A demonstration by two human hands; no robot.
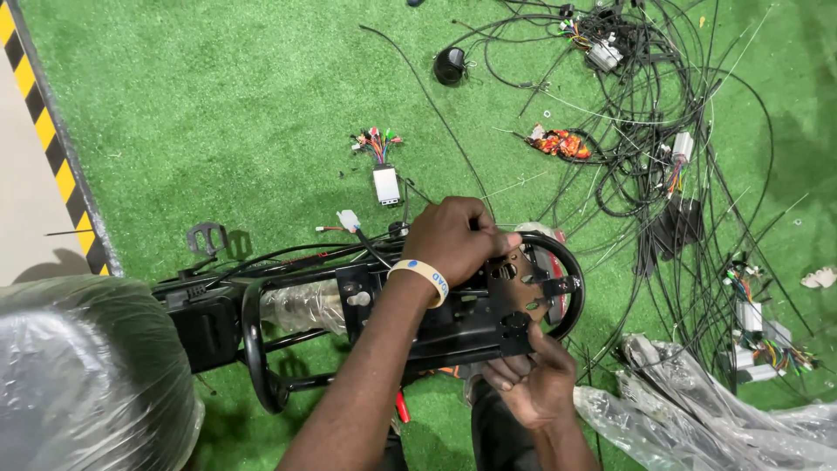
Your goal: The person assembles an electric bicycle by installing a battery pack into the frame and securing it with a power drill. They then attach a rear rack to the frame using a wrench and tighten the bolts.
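Note:
A black metal vehicle frame (288, 305) with a round hoop end lies on its side on green artificial turf. My left hand (453, 237), with a pale wristband (421, 277) on the wrist, reaches over the frame's top edge and pinches something small near the black hoop (571, 288). My right hand (527, 379) comes from below and grips the lower edge of the black bracket plate (462, 324). What the left fingers hold is too small to make out.
A plastic-wrapped black seat (87, 375) sits at the lower left. A grey controller box (386, 185) with coloured wires lies behind the frame. Tangled black cables (663, 148) spread across the right. Clear plastic sheeting (697, 419) lies at the lower right. A yellow-black striped edge (48, 131) runs along the left.

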